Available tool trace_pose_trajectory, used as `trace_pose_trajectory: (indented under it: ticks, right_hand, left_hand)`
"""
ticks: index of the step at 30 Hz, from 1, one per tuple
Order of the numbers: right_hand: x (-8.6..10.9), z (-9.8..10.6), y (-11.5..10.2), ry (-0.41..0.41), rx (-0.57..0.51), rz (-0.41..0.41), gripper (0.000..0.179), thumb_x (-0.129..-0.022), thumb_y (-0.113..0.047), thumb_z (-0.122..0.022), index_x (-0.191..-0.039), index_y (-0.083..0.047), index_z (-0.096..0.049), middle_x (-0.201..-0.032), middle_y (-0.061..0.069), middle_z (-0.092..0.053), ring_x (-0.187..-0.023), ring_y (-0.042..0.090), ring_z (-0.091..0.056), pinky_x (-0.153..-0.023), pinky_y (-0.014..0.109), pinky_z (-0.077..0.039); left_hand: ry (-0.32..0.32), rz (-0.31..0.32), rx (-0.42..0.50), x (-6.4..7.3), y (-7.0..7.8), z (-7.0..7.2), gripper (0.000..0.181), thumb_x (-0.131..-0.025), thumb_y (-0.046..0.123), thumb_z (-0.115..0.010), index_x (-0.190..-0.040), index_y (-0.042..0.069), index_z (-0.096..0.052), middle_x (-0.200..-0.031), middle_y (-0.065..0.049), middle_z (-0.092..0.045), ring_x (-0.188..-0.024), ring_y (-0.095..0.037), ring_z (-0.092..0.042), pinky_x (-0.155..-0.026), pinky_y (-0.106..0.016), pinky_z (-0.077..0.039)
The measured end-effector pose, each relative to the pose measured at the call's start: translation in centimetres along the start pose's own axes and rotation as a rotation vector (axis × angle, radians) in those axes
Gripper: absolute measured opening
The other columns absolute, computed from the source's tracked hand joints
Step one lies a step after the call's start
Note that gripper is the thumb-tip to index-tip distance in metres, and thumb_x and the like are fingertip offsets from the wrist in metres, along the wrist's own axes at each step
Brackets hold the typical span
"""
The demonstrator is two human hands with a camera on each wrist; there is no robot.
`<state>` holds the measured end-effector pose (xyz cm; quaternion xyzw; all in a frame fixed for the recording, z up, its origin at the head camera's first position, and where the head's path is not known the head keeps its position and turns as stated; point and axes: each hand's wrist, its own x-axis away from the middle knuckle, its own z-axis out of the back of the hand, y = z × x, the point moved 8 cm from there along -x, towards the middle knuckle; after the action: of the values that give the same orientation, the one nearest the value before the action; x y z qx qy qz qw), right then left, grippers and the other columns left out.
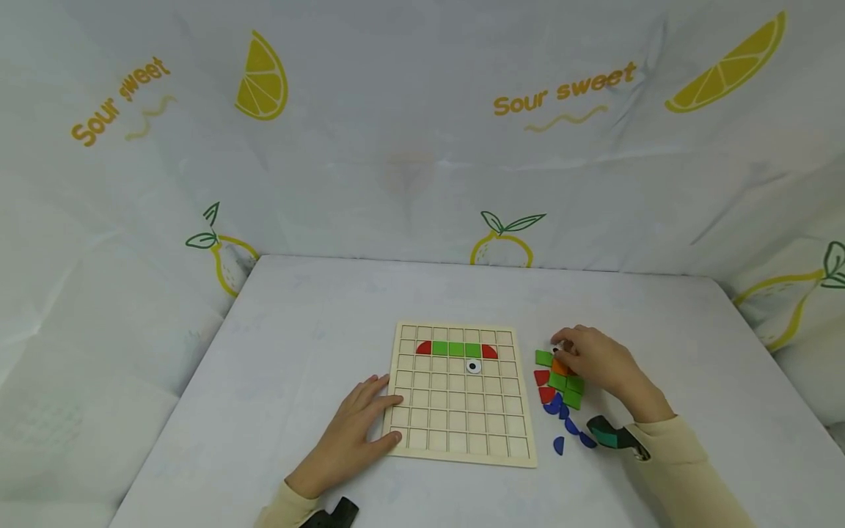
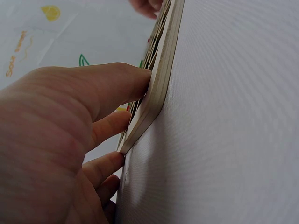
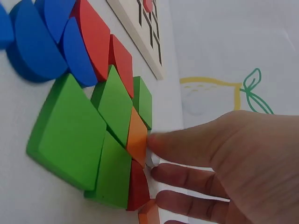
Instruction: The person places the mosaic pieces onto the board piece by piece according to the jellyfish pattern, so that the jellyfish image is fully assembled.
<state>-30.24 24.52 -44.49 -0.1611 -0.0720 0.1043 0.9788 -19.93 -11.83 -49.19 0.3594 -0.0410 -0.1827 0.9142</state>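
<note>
A pale wooden grid board point(image 1: 457, 460) lies flat on the table. In its second row from the top, several green squares point(image 1: 456, 349) sit between two red rounded pieces point(image 1: 489, 352). One white disc with a black eye dot point(image 1: 473, 366) is set just below them. My left hand point(image 1: 350, 433) rests on the board's left edge, thumb and fingertips touching the rim, fingers spread. Right of the board, my right hand point(image 1: 604, 359) reaches to the far end of a heap of pieces. Its thumb and index finger pinch another white eye disc point(image 3: 152, 156), mostly hidden, beside an orange piece point(image 3: 137, 140).
The heap also holds green squares point(image 3: 70, 135), red pieces point(image 3: 93, 37) and blue half-rounds point(image 3: 35, 42). A single blue half-round point(image 1: 559, 445) lies apart, nearer the front. A white cloth with lemon prints point(image 1: 396, 147) hangs behind the white table point(image 1: 317, 308).
</note>
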Motion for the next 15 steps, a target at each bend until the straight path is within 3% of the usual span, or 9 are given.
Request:
trace_pose_trajectory:
  ticks: [3, 9, 15]
  right_hand:
    - [-0.05, -0.1, -0.29, 0.018, -0.014, 0.018, 0.025, -0.093, -0.008, -0.065, -0.118, -0.003, -0.071, -0.107, 0.015, -0.069, -0.088, 0.023, -0.06, -0.081, 0.047, -0.06]
    - [-0.09, -0.22, -0.12, 0.045, 0.007, -0.02, 0.029, -0.094, -0.018, -0.07, -0.118, -0.003, -0.071, -0.106, 0.016, -0.067, -0.088, 0.024, -0.06, -0.078, 0.045, -0.061]
    - [-0.3, -0.52, -0.41, 0.021, -0.014, 0.003, 0.027, -0.094, -0.008, -0.065, -0.119, -0.003, -0.071, -0.115, 0.019, -0.066, -0.092, 0.026, -0.06, -0.084, 0.05, -0.059]
  left_hand:
    - [0.003, -0.003, 0.0, -0.02, -0.01, -0.01, 0.047, -0.09, 0.028, -0.075, -0.134, 0.016, -0.062, -0.163, -0.006, -0.038, -0.155, -0.035, -0.026, -0.122, -0.063, -0.024]
    - [0.003, -0.006, 0.0, -0.05, -0.04, -0.05, 0.047, -0.09, 0.029, -0.074, -0.134, 0.017, -0.062, -0.163, -0.005, -0.038, -0.155, -0.035, -0.026, -0.122, -0.063, -0.023]
    - [0.003, -0.003, -0.002, -0.04, -0.1, -0.07, 0.047, -0.09, 0.029, -0.075, -0.135, 0.017, -0.062, -0.163, -0.005, -0.038, -0.155, -0.034, -0.026, -0.122, -0.063, -0.023]
